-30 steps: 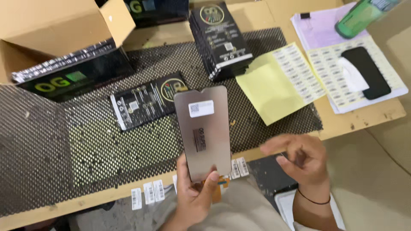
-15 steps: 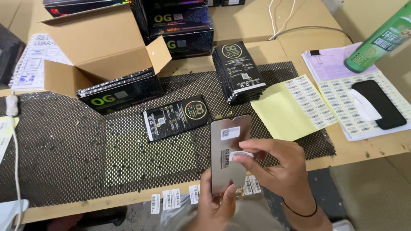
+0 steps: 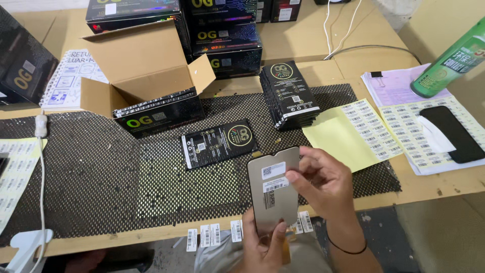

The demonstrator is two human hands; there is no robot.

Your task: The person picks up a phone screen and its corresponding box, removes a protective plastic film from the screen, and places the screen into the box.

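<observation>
Left hand (image 3: 265, 242) grips the grey screen panel (image 3: 274, 189); right hand (image 3: 323, 184) pinches a barcode sticker (image 3: 275, 185) onto it.

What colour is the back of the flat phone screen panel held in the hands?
Grey flat phone screen panel with white barcode stickers, in the head view.

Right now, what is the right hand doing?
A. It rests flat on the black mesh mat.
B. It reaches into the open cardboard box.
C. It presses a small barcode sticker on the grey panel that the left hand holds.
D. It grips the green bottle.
C: the right hand has its fingertips on a barcode sticker on the grey panel, which the left hand holds from below.
</observation>
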